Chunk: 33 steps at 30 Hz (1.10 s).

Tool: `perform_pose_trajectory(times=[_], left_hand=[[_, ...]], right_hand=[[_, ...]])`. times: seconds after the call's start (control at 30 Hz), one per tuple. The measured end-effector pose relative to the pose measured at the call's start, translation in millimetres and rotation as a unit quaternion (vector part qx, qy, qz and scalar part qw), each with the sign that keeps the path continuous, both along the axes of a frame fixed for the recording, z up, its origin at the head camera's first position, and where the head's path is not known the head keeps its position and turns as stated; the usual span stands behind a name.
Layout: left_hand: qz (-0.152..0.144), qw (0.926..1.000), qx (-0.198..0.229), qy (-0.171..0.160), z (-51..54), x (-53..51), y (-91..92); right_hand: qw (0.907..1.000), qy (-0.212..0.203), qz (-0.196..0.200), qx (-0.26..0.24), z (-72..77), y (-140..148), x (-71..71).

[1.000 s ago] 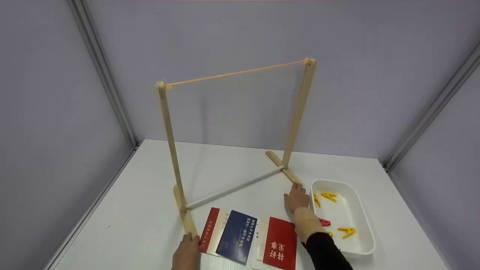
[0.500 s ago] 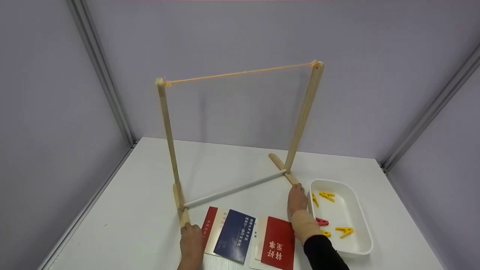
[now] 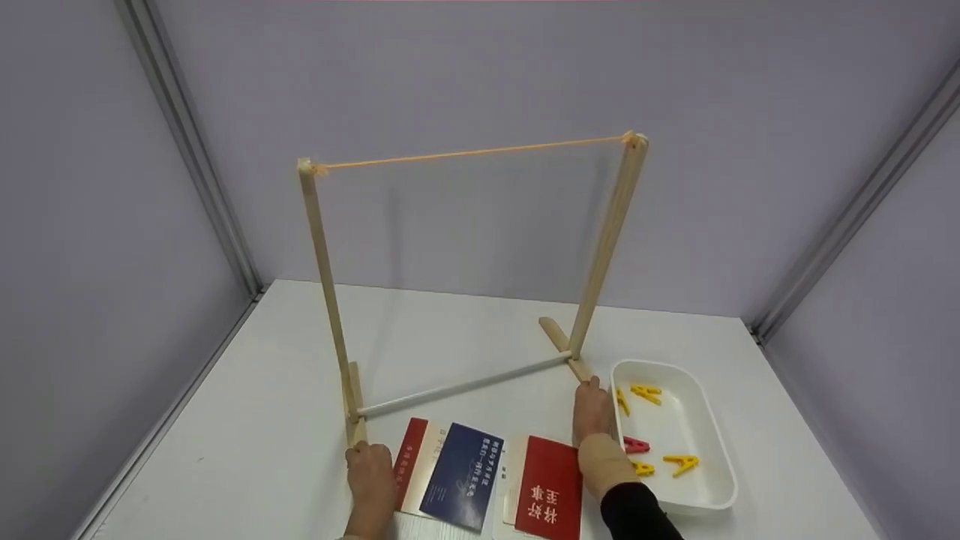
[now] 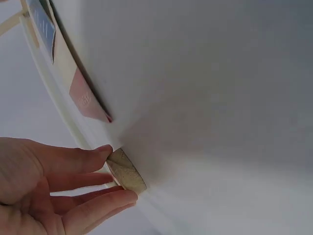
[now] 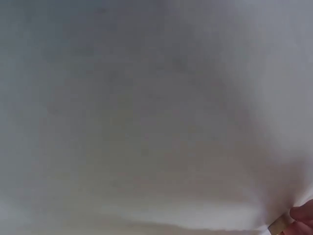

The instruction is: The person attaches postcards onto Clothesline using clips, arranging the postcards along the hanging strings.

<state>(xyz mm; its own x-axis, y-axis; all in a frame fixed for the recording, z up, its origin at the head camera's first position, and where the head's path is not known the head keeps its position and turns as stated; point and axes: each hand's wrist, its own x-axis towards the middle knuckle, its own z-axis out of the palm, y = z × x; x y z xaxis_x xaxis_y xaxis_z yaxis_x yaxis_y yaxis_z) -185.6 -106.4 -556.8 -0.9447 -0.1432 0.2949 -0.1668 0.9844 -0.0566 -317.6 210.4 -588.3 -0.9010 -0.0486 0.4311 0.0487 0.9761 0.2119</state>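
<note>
A wooden frame stands on the table, with a left post, a right post, an orange string between their tops and a white rod joining the feet. My left hand grips the near end of the left foot; the left wrist view shows thumb and fingers of that hand pinching the wooden end. The near end of the right foot is held by my right hand. In the right wrist view only fingertips on the wooden end show.
Red, cream and blue booklets and a red one lie between my forearms. Right of my right hand is a white tray with several yellow clips and a red clip. Walls enclose the table's back and sides.
The frame's left foot has turned and its near end has moved left and away, with my left hand on it. The right foot has shifted slightly nearer in my right hand.
</note>
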Motion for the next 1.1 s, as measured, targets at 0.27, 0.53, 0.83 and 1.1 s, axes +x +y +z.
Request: perform_pose_trajectory(times=[0.27, 0.53, 0.83, 1.1], left_hand=[[0.022, 0.9981, 0.056, -0.014, -2.5, -16.5, -15.4], [0.000, 0.9956, 0.089, 0.031, -6.2, -27.4, -32.2], [-0.009, 0.9907, 0.131, 0.036, -3.3, -27.5, -43.5], [-0.016, 0.9887, 0.144, 0.036, -2.8, -27.6, -47.4]], right_hand=[[0.9959, 0.072, 0.037, -0.038, -3.8, -10.4, 8.7], [0.9968, 0.069, 0.024, -0.032, 0.1, -17.9, 21.3], [0.9954, 0.083, 0.038, -0.030, -2.5, -20.5, 31.1], [0.9960, 0.084, 0.029, 0.000, -4.6, -22.9, 40.1]])
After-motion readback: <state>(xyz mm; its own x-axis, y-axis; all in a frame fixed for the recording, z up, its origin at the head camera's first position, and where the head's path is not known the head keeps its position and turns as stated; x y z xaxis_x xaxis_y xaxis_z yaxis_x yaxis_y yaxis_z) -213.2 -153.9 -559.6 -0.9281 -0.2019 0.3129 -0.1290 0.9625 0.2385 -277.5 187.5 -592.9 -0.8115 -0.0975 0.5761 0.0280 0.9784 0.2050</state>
